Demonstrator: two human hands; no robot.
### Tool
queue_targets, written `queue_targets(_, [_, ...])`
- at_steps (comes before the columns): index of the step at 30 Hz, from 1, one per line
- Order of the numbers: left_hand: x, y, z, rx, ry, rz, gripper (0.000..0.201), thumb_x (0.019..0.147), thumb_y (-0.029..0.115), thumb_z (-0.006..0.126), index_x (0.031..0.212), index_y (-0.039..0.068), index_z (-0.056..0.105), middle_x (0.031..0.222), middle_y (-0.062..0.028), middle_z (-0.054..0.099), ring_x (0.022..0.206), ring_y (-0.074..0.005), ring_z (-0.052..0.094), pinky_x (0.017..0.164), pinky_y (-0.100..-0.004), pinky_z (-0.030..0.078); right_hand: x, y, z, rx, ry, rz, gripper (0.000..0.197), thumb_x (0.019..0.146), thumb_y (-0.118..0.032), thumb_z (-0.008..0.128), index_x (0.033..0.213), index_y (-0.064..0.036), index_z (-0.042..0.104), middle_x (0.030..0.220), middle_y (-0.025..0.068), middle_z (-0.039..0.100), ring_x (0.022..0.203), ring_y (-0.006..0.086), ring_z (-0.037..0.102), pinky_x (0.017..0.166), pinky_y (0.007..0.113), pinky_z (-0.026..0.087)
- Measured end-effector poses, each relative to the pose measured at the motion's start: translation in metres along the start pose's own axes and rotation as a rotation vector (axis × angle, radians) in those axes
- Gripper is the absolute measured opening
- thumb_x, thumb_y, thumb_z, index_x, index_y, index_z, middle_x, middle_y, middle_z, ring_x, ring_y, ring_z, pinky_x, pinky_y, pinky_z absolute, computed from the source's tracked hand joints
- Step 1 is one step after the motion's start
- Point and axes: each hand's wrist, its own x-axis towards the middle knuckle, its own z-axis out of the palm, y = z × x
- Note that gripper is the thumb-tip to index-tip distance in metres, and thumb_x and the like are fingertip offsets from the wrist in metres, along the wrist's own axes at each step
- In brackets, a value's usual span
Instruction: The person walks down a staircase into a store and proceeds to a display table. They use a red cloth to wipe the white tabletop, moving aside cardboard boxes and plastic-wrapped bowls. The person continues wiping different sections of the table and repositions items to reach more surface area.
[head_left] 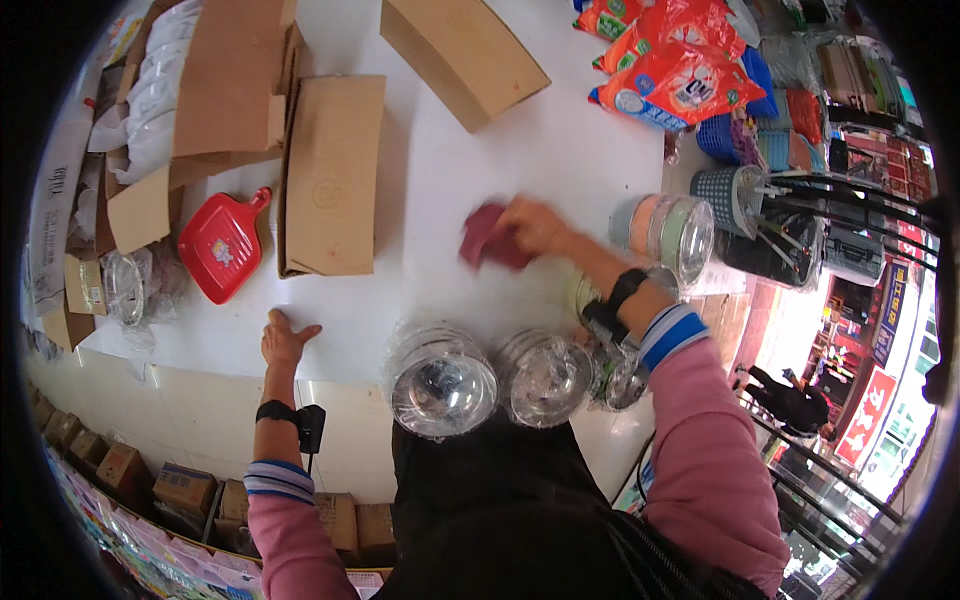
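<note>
While the right hand grasps a maroon cloth in its fingers over the table, the left hand rests near the edge, fingers empty.

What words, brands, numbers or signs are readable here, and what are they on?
I won't copy wording or brands, but lettering stands on these:
Red bags: pale lettering.
Long white box, far left: dark lettering.
Red sign, right: pale characters.
Brown box beside the red dustpan: mark too faint to read.
Dark red cloth in the right hand: blurred, none visible.
</note>
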Motion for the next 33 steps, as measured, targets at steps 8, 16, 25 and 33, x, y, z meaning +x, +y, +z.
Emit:
queue_targets(8, [-0.001,0.002,-0.003,0.013,0.013,0.007,0.076,0.062,0.046,0.086,0.109,0.002,0.045,0.101,-0.0219,0.064,0.098,-0.0402,0.061,0.084,-0.0472,0.050,-0.013,0.073,-0.046,-0.675,-0.394,0.616,0.027,0.069,-0.010,0.065,0.090,0.0054,0.065,0.097,0.0264,0.066,0.092,0.0392,0.065,0.080,0.044,0.054])
queue_targets(16, [-0.002,0.005,-0.007,0.005,-0.024,0.002,0.077,0.064,0.047,0.084,0.113,0.001,0.046,0.107,-0.0229,0.064,0.101,-0.0401,0.061,0.086,-0.0467,0.049,-0.012,0.003,0.050,-0.265,-0.168,0.557,0.017,0.062,-0.005,0.063,0.076,0.0043,0.065,0.078,0.0260,0.064,0.078,0.0406,0.066,0.071,0.046,0.053])
queue_targets(25, [0.001,0.000,-0.002,0.041,-0.006,0.014,0.077,0.064,0.048,0.084,0.112,0.001,0.046,0.105,-0.0237,0.064,0.102,-0.0405,0.061,0.087,-0.0464,0.049,0.027,-0.052,0.050,0.315,-0.335,0.407,0.025,0.063,0.000,0.056,0.086,0.0038,0.066,0.079,0.0232,0.065,0.067,0.0365,0.066,0.062,0.043,0.053])
queue_targets(33, [-0.001,0.001,-0.002,0.029,0.055,0.047,0.076,0.062,0.047,0.085,0.108,0.001,0.046,0.099,-0.0241,0.065,0.095,-0.0406,0.063,0.082,-0.0466,0.050,0.012,0.000,-0.032,-0.434,-0.251,0.566,0.027,0.068,-0.017,0.063,0.089,-0.0008,0.070,0.092,0.0220,0.068,0.089,0.0358,0.067,0.080,0.043,0.054])
